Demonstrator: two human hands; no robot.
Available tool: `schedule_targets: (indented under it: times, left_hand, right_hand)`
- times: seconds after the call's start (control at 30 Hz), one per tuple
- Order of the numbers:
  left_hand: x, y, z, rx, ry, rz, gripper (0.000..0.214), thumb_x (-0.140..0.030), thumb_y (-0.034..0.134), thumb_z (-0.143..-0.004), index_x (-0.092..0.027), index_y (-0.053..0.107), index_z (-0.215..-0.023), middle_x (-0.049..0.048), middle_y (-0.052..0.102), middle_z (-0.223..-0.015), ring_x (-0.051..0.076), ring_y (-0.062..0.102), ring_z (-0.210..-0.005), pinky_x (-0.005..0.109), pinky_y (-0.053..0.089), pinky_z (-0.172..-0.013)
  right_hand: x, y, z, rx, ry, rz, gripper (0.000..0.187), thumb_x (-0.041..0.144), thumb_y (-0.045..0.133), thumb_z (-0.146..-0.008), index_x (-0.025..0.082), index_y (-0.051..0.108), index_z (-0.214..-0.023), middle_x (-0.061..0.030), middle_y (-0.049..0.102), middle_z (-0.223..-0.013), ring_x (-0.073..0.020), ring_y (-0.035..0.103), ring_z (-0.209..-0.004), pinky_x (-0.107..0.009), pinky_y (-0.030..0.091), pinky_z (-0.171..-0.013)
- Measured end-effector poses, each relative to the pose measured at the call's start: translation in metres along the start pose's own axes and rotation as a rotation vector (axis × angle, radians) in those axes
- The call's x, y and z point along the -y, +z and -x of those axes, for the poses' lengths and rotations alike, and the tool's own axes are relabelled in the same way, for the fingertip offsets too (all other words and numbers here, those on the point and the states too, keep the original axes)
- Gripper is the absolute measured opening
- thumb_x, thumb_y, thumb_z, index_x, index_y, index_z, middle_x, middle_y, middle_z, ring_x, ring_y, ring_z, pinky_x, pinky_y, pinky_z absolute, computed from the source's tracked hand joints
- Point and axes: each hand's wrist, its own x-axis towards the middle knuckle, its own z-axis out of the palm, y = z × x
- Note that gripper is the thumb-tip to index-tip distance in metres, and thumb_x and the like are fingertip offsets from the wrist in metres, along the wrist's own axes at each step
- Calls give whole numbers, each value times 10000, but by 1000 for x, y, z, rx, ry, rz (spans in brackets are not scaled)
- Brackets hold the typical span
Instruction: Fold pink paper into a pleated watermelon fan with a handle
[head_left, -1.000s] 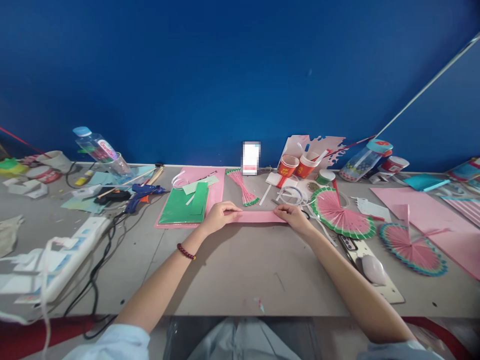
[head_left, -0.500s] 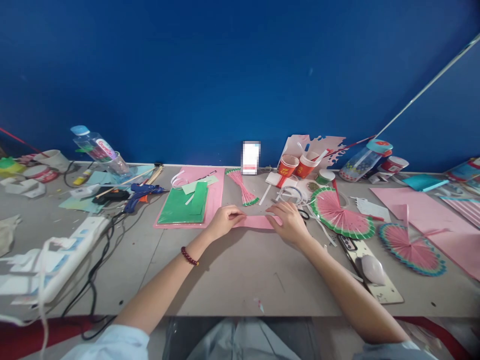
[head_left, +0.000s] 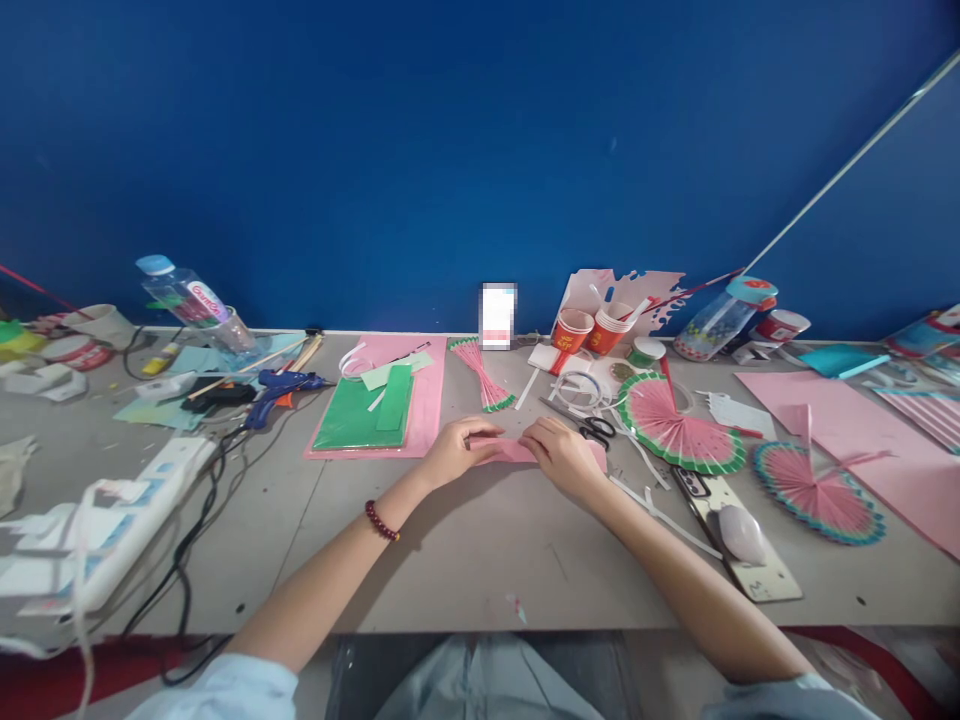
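Observation:
A folded strip of pink paper (head_left: 504,452) lies on the grey table (head_left: 465,540) in front of me. My left hand (head_left: 457,452) pinches its left end, fingers curled onto the paper. My right hand (head_left: 559,455) rests on the strip close beside the left hand, fingers pressed down on it, with a bit of pink showing past it on the right. A bead bracelet (head_left: 381,521) is on my left wrist.
Green and pink sheets (head_left: 375,410) and a blue glue gun (head_left: 281,388) lie to the left, with a power strip (head_left: 112,510) and cables. Scissors (head_left: 596,428), watermelon paper fans (head_left: 679,425), red paper cups (head_left: 592,330), a phone (head_left: 739,535) and large pink paper (head_left: 862,440) sit to the right.
My right hand has slid left along the pink strip toward my left hand, so the two hands now sit close together. The left hand has barely moved.

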Motion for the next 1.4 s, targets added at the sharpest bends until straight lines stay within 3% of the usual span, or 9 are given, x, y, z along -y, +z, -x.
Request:
schedule_targets:
  times: [0.17,0.27,0.5,0.9,1.17,1.4]
  left_hand:
    - [7,-6,-2,-37,-46,72,470,-400,734,-691,-180,624,-1092,116,602,-1165,218,579,-1058,352,480,-906]
    - [9,-8,-2,-33,-125,79,526,-411,745,-671,-175,603,-1120,115,614,-1146,214,588,-1036,331,492,-863]
    - [7,-12,-4,-7,-115,80,366,-468,701,-698,-151,689,-879,78,686,-921,186,626,-846,291,498,-756]
    - [6,-8,-4,-99,-220,141,340,-467,747,-632,-161,720,-778,57,706,-796,167,619,-732,280,496,-686]
    - [3,-3,-3,-64,-159,175,365,-471,755,-620,-150,712,-787,44,672,-762,143,596,-674,274,494,-661]
    - [5,5,-2,-56,-116,164,349,-441,752,-639,-143,709,-815,71,678,-828,172,609,-784,288,485,-731]
  right_hand:
    - [-2,0,0,0,8,-25,270,298,382,-935,218,621,-840,-58,618,-821,-187,560,-802,-287,407,-705]
    - [-4,1,1,-5,5,-31,268,294,376,-936,217,617,-845,-58,616,-823,-186,559,-807,-286,407,-709]
    - [-2,0,1,-5,27,-54,261,289,380,-935,219,611,-836,-51,613,-816,-180,563,-807,-282,408,-707]
    - [-5,7,2,-18,59,-105,248,295,412,-920,220,620,-809,-42,617,-796,-171,566,-782,-271,405,-678]
    - [8,-1,1,13,80,-177,218,334,455,-897,230,644,-862,-50,645,-852,-180,588,-805,-287,428,-718]
    - [14,3,1,9,101,-241,227,339,461,-905,218,636,-826,-46,637,-803,-171,579,-749,-283,431,-671]
